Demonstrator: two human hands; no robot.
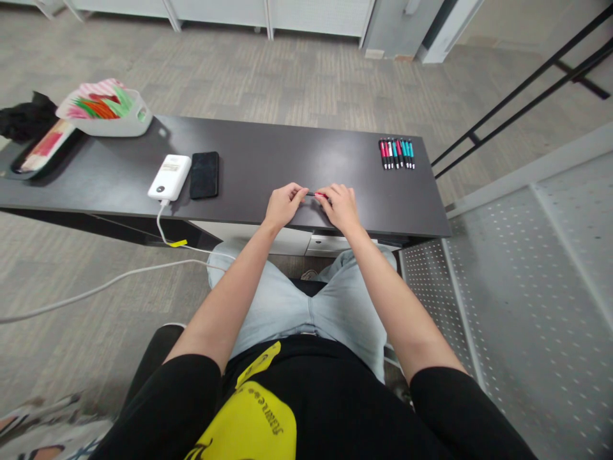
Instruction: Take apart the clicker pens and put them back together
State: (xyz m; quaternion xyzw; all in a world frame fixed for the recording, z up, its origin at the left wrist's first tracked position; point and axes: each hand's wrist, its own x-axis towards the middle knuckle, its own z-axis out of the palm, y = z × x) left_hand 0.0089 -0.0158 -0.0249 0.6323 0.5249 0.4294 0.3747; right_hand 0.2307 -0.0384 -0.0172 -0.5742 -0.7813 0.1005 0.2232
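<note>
Between my two hands lies a pen (311, 194) with a dark grip part and a red barrel, held level just above the front part of the dark table (268, 147). The fingers of my left hand (286, 203) pinch its dark end. My right hand (341, 204) closes on the red end, partly hiding it. To the right on the table, several pens (396, 154) with red, white, teal and black barrels lie side by side in a row, tips toward me.
Left of my hands lie a black phone (204, 175) and a white power bank (170, 177) with a white cable (165, 223) hanging off the edge. Farther left are a white basket (119, 124) of colourful items and a black tray (48, 156). A perforated panel (517, 268) stands at right.
</note>
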